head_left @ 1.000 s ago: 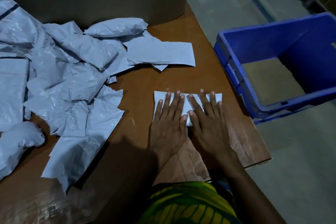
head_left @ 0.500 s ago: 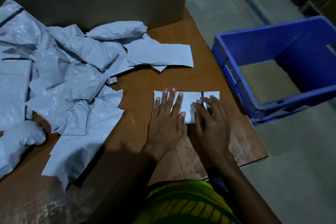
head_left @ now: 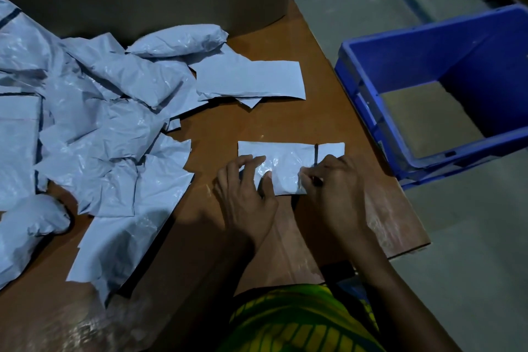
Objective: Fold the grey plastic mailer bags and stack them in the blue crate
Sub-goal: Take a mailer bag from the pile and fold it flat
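The left hand [head_left: 246,191] and right hand [head_left: 333,187], flat before, are now curling their fingers onto the folded mailer bag [head_left: 285,157]; probably preparing to lift it toward the blue crate [head_left: 360,88].

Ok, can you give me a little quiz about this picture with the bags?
1. True or false: both the left hand and the right hand are touching the same folded bag.
2. Where is the blue crate relative to the table? A on top of it; B beside it, on the right; C underneath it.
3. Fill in: the pile of unfolded bags lies on the table's ___ side.
Key: 1 true; 2 B; 3 left.
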Tool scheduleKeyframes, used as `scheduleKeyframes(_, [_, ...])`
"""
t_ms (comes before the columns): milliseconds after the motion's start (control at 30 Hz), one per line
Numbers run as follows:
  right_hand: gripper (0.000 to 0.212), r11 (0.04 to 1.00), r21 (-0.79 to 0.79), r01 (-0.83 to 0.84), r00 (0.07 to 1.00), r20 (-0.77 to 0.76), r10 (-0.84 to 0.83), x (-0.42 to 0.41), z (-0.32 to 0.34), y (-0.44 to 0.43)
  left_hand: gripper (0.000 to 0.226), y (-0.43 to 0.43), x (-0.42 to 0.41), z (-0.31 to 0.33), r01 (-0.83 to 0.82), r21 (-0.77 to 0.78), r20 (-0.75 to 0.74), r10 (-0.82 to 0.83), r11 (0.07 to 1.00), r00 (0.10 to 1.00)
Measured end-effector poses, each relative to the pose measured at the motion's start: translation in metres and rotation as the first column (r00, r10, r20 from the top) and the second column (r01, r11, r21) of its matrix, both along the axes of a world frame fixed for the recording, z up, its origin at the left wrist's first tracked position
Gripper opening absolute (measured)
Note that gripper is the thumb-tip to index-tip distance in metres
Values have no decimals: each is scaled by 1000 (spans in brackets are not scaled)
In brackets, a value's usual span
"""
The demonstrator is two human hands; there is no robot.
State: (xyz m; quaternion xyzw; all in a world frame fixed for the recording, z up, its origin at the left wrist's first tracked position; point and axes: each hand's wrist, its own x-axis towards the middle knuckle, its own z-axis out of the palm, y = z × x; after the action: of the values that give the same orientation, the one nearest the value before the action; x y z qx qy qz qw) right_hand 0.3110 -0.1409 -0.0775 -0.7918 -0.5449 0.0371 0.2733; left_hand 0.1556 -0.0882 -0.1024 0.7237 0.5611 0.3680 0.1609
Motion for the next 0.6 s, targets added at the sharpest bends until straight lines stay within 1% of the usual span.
scheduleKeyframes(33, [3, 1000, -3, 12, 992, -122, -12, 8, 1, 3, 24, 1, 0, 0, 5, -3, 22, -5, 1000, 1000])
scheduleKeyframes(67, [8, 1000, -5, 27, 971, -236, -27, 15, 1, 5, 25, 2, 0, -1, 8, -7, 29, -8, 1000, 1000])
scheduleKeyframes(100, [13, 999, -11, 37, 947, -318, -38, 19, 0, 6, 24, 4, 1, -1, 11, -12, 31, -10, 1000, 999])
scheduleKeyframes(167, [16, 999, -28, 46, 927, -372, -53, 21, 0, 10, 24, 5, 0, 0, 17, -27, 31, -16, 999, 999])
scheduleKeyframes(267, [16, 995, -90, 42, 936, -344, -71, 20, -1, 18, 26, 4, -2, 2, 19, -26, 33, -19, 999, 999])
scheduleKeyframes(333, [12, 991, -129, 42, 962, -263, -75, 18, 0, 25, 27, 4, -1, 5, 5, -9, 49, -5, 1000, 999])
scheduleKeyframes(433, [11, 986, -148, 73, 977, -186, -100, 15, -2, 35, 26, 5, 3, 8, 0, 10, 65, -1, 1000, 998])
scheduleKeyframes(467, [10, 988, -132, 80, 981, -164, -101, 12, -2, 35, 26, 4, 3, 9, 5, 16, 41, -6, 1000, 999])
scheduleKeyframes(533, [9, 994, -78, 79, 988, -123, -88, 5, -2, 34, 23, 2, 5, 11, 27, 58, -83, -22, 998, 996])
scheduleKeyframes(600, [7, 997, -32, 72, 992, -100, -75, 4, -6, 31, 23, 3, 8, 8, 109, 122, -182, -86, 987, 980])
